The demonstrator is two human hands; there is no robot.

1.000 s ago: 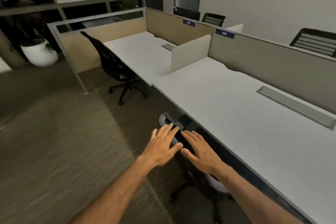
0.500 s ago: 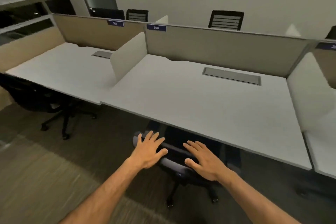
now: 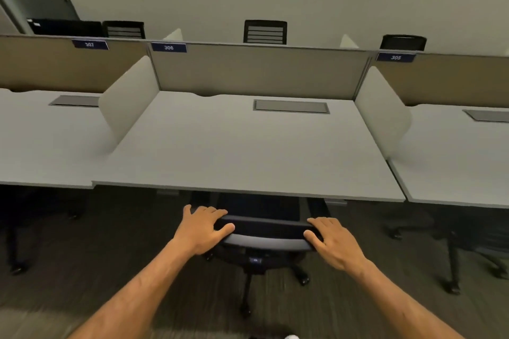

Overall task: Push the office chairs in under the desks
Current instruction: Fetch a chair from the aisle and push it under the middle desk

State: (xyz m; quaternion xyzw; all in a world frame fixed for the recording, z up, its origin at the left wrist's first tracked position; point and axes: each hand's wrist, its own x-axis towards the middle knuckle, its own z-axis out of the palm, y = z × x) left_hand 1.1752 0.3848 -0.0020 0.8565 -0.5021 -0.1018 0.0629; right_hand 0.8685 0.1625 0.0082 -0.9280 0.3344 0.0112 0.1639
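Count: three tabletops [image 3: 242, 151], three number plates [image 3: 168, 47], three cable hatches [image 3: 291, 106], two hands [image 3: 202, 228] on one chair [image 3: 265, 231].

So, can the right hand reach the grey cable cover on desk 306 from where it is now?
Probably not without stepping closer. The right hand rests on the chair back in front of the desk; the cable cover lies at the far edge, though nothing on the desktop blocks it.

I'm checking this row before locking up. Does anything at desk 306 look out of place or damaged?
Nothing stands out. The desk is bare and intact, and both hands, left hand and right hand, rest on the chair backrest, which sits squarely at the desk edge.
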